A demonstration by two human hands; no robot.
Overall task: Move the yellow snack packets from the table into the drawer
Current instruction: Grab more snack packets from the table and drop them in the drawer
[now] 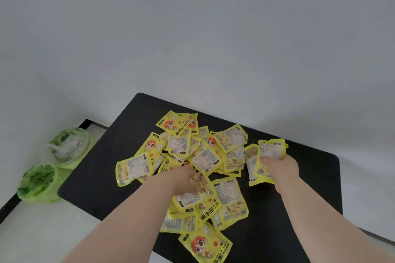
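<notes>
Gathering seems to be the step in hand: most of the yellow snack packets (192, 156) lie in a loose, overlapping heap on the black table (310, 177), some face up with the cartoon print showing, others turned to the label side, so they look tipped out rather than laid down in order. The right hand (282, 168) is closed around a small bunch of packets (267, 160) at the right edge of the heap, thumb across the front and the packets standing nearly upright in the grip, probably so that several can be carried at once instead of one by one. The left hand (181, 179) is down in the middle of the pile with its fingers curled into the packets; it looks to be scooping up a few, though the blur there keeps me from telling how many it has caught. No drawer shows in this view, so the packets have yet to reach it, and the bulk of the job appears to remain. On the floor to the left, well apart from the heap, sit two green plastic bags (53, 164), which play no part here
</notes>
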